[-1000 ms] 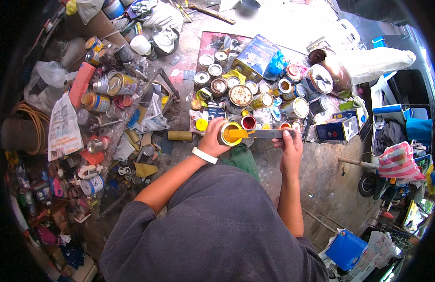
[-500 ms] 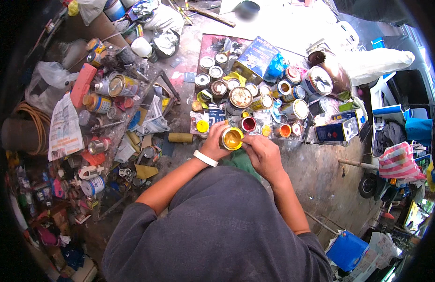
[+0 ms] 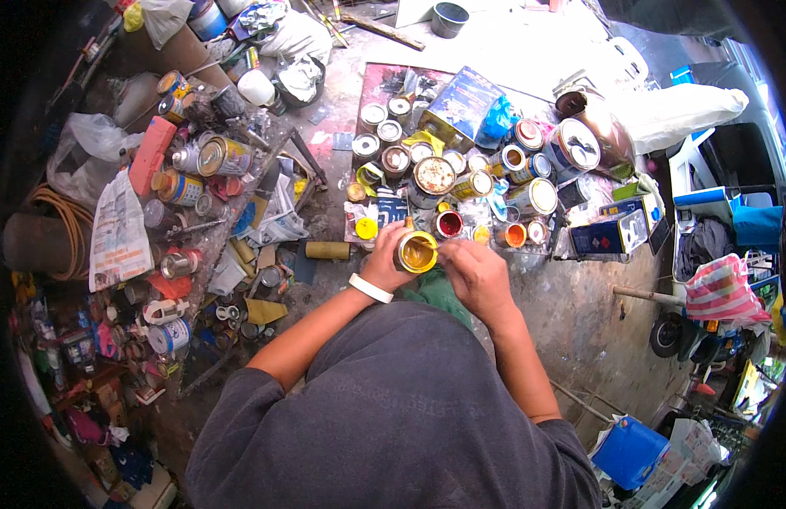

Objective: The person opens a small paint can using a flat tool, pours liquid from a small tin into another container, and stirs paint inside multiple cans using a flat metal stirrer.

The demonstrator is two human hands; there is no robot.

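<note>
Low in front of the work area, my left hand point(image 3: 384, 263) grips an open can of yellow paint point(image 3: 416, 253), a white band at the wrist. My right hand point(image 3: 475, 276) pinches a thin stirring blade point(image 3: 435, 247) whose end is down inside that can; much of the blade is hidden by the can and fingers. Just beyond my hands stand a small open can of dark red paint point(image 3: 449, 224), a can with orange paint point(image 3: 514, 235) and a bright yellow round lid point(image 3: 366, 229).
A board point(image 3: 376, 78) holds several paint cans and a blue rectangular tin point(image 3: 459, 102). Cluttered cans, newspaper point(image 3: 120, 233) and a coiled hose point(image 3: 66, 237) fill the left. On the right are stacked tins point(image 3: 603, 239), a striped bag point(image 3: 722, 288) and a blue container point(image 3: 630, 454).
My right hand has moved left and down to the can, taking the paint-coated blade from lying across its rim to inside it. My left hand stays on the can, nearly in place.
</note>
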